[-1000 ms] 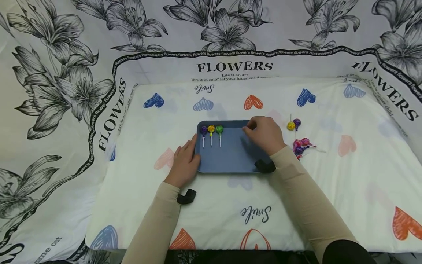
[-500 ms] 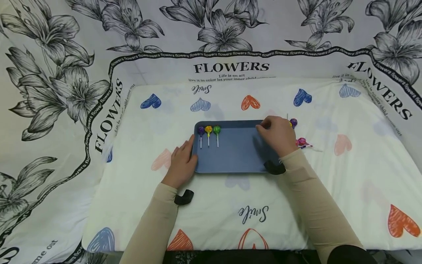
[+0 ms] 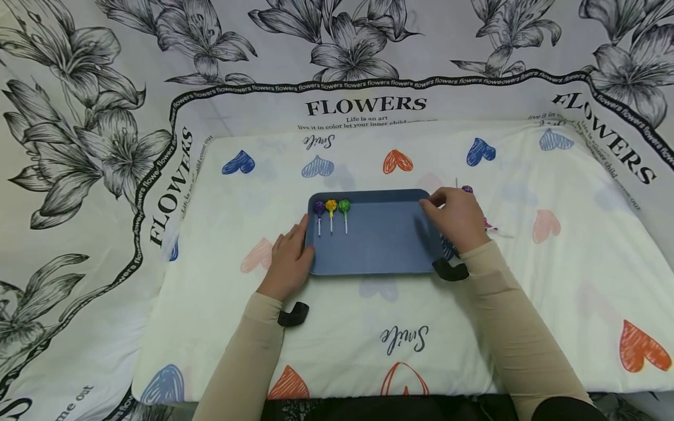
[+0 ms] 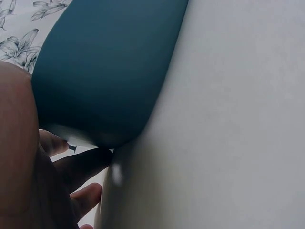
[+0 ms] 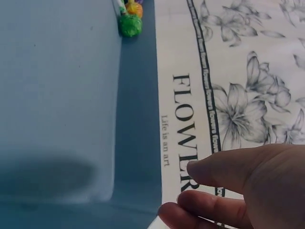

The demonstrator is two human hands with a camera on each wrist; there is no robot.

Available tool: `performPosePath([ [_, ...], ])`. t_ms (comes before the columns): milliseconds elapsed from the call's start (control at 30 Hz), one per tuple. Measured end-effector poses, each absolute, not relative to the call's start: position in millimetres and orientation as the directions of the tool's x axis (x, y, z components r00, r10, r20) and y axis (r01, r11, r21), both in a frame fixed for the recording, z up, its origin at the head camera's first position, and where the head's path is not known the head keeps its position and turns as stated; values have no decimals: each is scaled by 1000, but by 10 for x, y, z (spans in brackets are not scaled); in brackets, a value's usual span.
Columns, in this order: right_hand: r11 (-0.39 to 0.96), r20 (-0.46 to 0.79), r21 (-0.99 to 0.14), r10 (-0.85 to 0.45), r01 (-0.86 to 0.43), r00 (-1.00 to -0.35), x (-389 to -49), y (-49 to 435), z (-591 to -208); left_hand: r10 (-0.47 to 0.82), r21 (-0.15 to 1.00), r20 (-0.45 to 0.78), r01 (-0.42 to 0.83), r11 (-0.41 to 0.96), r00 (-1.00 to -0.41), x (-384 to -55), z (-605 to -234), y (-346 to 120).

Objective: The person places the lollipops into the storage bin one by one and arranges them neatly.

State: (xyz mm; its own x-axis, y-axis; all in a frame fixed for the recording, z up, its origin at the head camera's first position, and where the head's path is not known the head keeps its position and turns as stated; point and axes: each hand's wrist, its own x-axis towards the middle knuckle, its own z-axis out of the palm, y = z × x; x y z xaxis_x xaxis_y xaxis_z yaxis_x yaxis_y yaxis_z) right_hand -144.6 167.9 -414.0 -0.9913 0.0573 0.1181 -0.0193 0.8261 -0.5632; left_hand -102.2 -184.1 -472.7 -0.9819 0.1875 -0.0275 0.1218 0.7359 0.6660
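Three wrapped lollipops lie side by side at the left of the blue tray (image 3: pixel 379 234), sticks toward the person: a purple lollipop (image 3: pixel 319 207), a yellow lollipop (image 3: pixel 330 205) and a green lollipop (image 3: pixel 344 206). My left hand (image 3: pixel 288 260) rests against the tray's left edge, fingers fairly straight; the left wrist view shows its fingers (image 4: pixel 83 167) by the tray's outer wall. Over the tray's right end hovers my right hand (image 3: pixel 458 216). Its thumb and fingers are loosely bent and apart, with nothing between them in the right wrist view.
Right of the tray, largely hidden by the right hand, are more lollipops, among them a purple one (image 3: pixel 467 189) and a pinkish-red wrapper (image 3: pixel 488 224). A heart-print cloth (image 3: pixel 326 333) lies under the tray, over a flower-print cover (image 3: pixel 363 35).
My right hand has moved right across the tray to its right end, covering more of the loose lollipops. The left hand stays at the tray's edge; the head view shifts slightly.
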Motion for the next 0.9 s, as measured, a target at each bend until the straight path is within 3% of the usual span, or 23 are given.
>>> performPosePath([
  [500,865,101,-500,93,30,-991,-1416,1937,-4130,188,664,-16,130,736,-982,-1034,-4737,-1839],
  [900,864,-18,-487,139,131,-990,-1323,2129,-4135,198,665,-16,137,734,-980,-1049,-4725,-1835],
])
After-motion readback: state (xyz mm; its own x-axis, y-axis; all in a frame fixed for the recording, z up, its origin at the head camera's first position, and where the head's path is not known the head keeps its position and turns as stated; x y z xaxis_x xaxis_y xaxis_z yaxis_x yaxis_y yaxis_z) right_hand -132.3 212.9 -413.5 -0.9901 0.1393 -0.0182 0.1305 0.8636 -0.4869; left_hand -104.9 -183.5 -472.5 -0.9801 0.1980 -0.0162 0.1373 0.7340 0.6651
